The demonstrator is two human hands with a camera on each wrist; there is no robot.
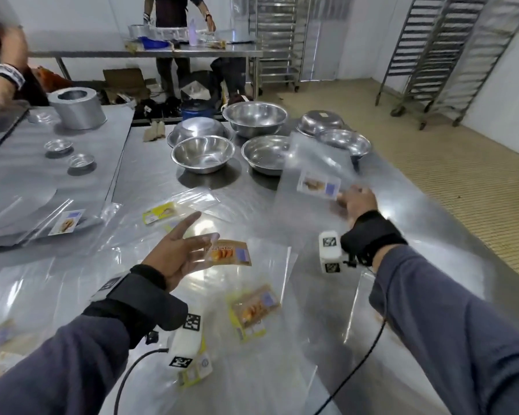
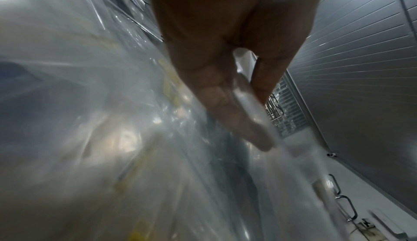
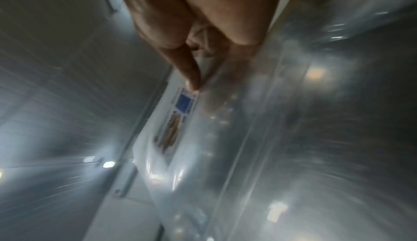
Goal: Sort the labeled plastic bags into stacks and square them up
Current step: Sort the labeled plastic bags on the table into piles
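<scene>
Right now my right hand [image 1: 355, 202] pinches a clear white-labelled bag [image 1: 309, 172] just in front of the steel bowls [image 1: 203, 154], which all look empty. My left hand [image 1: 177, 253] hangs with straight, spread fingers over a brown-labelled bag [image 1: 231, 253], nearer me than the bowls. Only the right wrist view shows the thumb [image 3: 192, 77] pressing beside that white label [image 3: 173, 127]'s blue square. Other bags, yellow- and brown-labelled, lie loose on the table [image 1: 402, 211].
</scene>
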